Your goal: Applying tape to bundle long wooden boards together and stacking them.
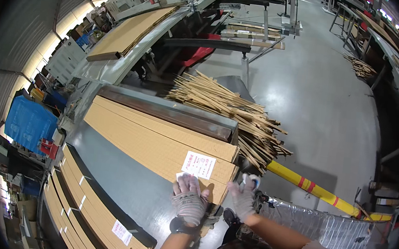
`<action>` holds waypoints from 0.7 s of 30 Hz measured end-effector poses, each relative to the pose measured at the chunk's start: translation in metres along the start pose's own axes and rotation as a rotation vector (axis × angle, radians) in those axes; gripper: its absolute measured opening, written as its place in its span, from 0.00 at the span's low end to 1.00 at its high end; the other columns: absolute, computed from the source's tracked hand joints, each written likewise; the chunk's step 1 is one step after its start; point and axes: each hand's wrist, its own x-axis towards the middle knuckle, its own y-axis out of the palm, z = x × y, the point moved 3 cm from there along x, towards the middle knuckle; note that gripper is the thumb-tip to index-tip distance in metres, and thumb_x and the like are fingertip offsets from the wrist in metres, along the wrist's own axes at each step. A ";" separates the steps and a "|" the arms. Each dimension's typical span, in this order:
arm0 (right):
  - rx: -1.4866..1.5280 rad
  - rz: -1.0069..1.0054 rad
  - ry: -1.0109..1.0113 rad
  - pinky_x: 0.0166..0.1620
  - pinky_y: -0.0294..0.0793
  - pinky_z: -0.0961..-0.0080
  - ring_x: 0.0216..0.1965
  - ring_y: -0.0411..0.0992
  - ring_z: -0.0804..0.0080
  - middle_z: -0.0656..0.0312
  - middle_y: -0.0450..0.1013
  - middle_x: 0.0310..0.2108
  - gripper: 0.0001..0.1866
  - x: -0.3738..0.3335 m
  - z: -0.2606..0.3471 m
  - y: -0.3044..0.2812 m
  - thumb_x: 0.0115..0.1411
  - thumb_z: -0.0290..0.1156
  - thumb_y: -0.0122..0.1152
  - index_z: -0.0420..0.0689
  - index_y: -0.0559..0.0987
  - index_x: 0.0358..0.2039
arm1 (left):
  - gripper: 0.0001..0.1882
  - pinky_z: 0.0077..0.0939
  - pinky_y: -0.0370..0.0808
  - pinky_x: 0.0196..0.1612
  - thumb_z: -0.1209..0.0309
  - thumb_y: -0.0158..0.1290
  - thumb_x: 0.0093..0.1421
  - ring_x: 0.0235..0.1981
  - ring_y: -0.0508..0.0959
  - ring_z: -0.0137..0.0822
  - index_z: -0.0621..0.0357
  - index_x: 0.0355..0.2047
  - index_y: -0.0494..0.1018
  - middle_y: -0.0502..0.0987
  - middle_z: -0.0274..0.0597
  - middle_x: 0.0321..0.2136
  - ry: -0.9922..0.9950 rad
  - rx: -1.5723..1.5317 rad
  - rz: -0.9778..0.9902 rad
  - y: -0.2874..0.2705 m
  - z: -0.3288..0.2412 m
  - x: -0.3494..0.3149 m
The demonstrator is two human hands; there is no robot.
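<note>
Long brown cardboard strips (pixel 159 135) lie stacked on a grey bench, with a white label (pixel 198 165) stuck near their right end. My left hand (pixel 189 202), in a pale work glove with a dark band at the wrist, rests with fingers spread on the strips just below that label. Part of another white label (pixel 179 176) shows at its fingertips. Off the right end of the stack, my right hand (pixel 244 197), also gloved, is curled around something small and whitish that I cannot make out.
A dark metal bar (pixel 171 114) runs along the stack's far side. Banded cardboard bundles (pixel 98 206) lie at the lower left. Beyond the bench is a heap of thin cardboard offcuts (pixel 221 105). A yellow rail (pixel 310 184) and a silver-wrapped block (pixel 315 224) stand to the right.
</note>
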 end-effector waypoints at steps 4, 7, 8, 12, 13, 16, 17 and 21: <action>-0.146 0.204 0.116 0.51 0.68 0.75 0.44 0.70 0.72 0.58 0.73 0.44 0.32 0.006 0.025 -0.002 0.57 0.33 0.66 0.41 0.62 0.59 | 0.42 0.51 0.65 0.53 0.40 0.45 0.58 0.52 0.68 0.55 0.69 0.57 0.63 0.67 0.59 0.54 0.220 0.177 0.009 -0.016 -0.002 0.009; -0.219 0.278 0.257 0.50 0.69 0.76 0.45 0.70 0.73 0.60 0.74 0.45 0.32 0.002 0.016 0.015 0.54 0.41 0.68 0.40 0.68 0.55 | 0.36 0.45 0.68 0.47 0.45 0.52 0.55 0.47 0.71 0.47 0.62 0.53 0.67 0.72 0.50 0.45 -0.027 0.191 0.313 -0.033 -0.024 0.028; -0.199 0.369 0.285 0.50 0.69 0.76 0.45 0.71 0.73 0.60 0.74 0.45 0.32 0.004 0.004 0.019 0.54 0.44 0.68 0.40 0.70 0.54 | 0.36 0.45 0.68 0.47 0.45 0.52 0.55 0.47 0.71 0.47 0.62 0.53 0.67 0.72 0.50 0.45 -0.025 0.192 0.314 -0.033 -0.025 0.038; 0.047 0.466 0.359 0.51 0.68 0.72 0.46 0.71 0.70 0.58 0.74 0.46 0.31 0.003 -0.023 0.031 0.57 0.49 0.61 0.38 0.73 0.52 | 0.14 0.45 0.67 0.46 0.60 0.52 0.58 0.44 0.73 0.47 0.52 0.42 0.75 0.74 0.49 0.40 0.250 -0.129 -0.088 -0.049 -0.020 0.094; -0.001 0.467 0.323 0.51 0.68 0.72 0.46 0.71 0.70 0.58 0.75 0.46 0.29 0.003 -0.020 0.030 0.57 0.48 0.60 0.37 0.73 0.51 | 0.14 0.43 0.68 0.47 0.63 0.55 0.55 0.44 0.73 0.47 0.53 0.40 0.75 0.74 0.49 0.39 0.262 -0.019 0.105 -0.024 -0.018 0.108; -0.007 0.448 0.316 0.51 0.68 0.71 0.45 0.71 0.70 0.58 0.75 0.45 0.30 0.006 -0.037 0.022 0.58 0.49 0.59 0.37 0.73 0.51 | 0.19 0.43 0.71 0.49 0.60 0.56 0.53 0.48 0.73 0.47 0.56 0.43 0.74 0.72 0.49 0.45 0.154 0.017 0.397 -0.023 -0.034 0.125; -0.082 0.470 0.391 0.49 0.69 0.72 0.44 0.72 0.71 0.57 0.75 0.44 0.29 -0.003 -0.032 0.020 0.57 0.47 0.60 0.35 0.74 0.49 | 0.19 0.43 0.71 0.49 0.60 0.56 0.53 0.48 0.73 0.47 0.56 0.43 0.74 0.72 0.49 0.45 0.143 0.018 0.396 -0.021 -0.028 0.125; 0.067 0.492 0.515 0.48 0.71 0.74 0.43 0.73 0.70 0.54 0.75 0.44 0.30 -0.030 -0.043 -0.006 0.55 0.46 0.64 0.33 0.73 0.48 | 0.30 0.47 0.70 0.50 0.59 0.59 0.52 0.50 0.71 0.54 0.57 0.53 0.67 0.72 0.51 0.47 0.156 -0.143 0.081 -0.033 -0.016 0.098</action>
